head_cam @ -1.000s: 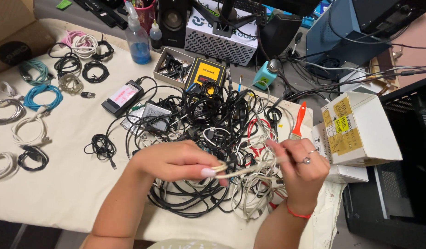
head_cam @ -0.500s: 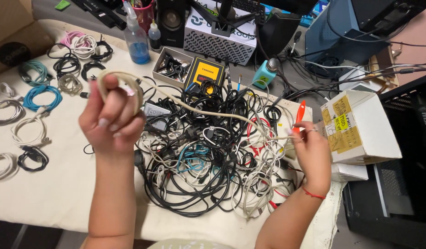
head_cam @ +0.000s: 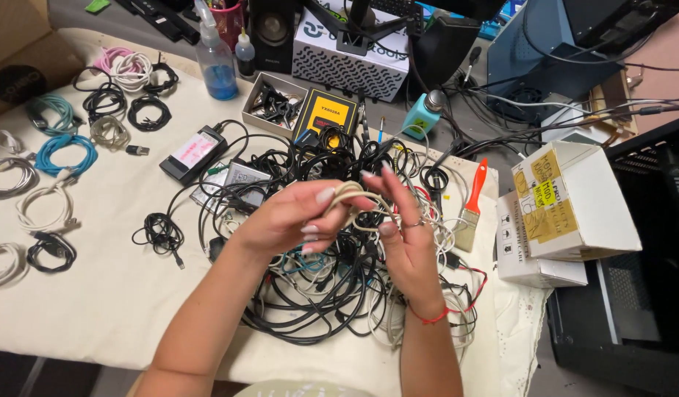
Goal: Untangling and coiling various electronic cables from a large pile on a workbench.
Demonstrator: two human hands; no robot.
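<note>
Coiling a thin cream-white rubber cable (head_cam: 352,208) above the tangled heap of black and white cords (head_cam: 321,294) mid-table; left hand (head_cam: 284,218) pinching the loops, right hand (head_cam: 404,235) fingers pressing the strand. Tucking the loose end probably demanding a firmer pinch.

cable: beige cord (head_cam: 352,208), thin, round in section
state: wound into a small loose coil, a few turns showing
pose: raised off the table, loops roughly upright
place: centre of the scene, above the tangled heap of black and white cables (head_cam: 332,294)
</note>
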